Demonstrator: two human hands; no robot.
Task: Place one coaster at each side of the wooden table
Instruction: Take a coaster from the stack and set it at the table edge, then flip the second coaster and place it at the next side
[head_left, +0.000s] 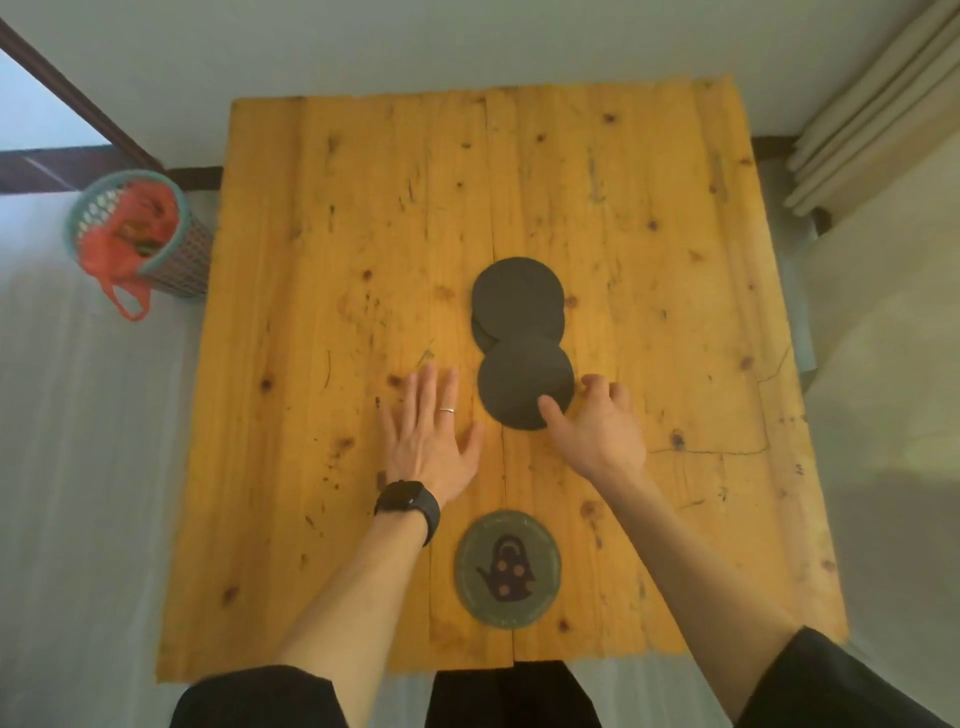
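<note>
On the square yellow plank-topped wooden bench (363, 312), the right hand (597, 421) has its thumb pressed on the near edge of a dark grey round coaster (524, 384), the other fingers (602, 387) curled at its right rim, so the disc is pinched between thumb and fingers. Whether it is already lifted off the wood cannot be told. Just beyond those fingers, its far edge overlaps a small stack of dark round coasters (517, 301); the stack looks like two or more, slightly offset.

The left hand (431, 436) lies flat just left of the pinched coaster, fingers spread, palm down, holding nothing; a black watch (408, 506) sits on its wrist.

Behind both hands, close to the near edge, a green round coaster with a teapot picture (508, 569) lies face up, so the near side looks served. The step in hand seems to be taking the second coaster off the pile.

Next, the coaster likely needs turning picture-side up and carrying outward to the right edge, away from the fingers' present spot, without dragging the stack along.
</note>
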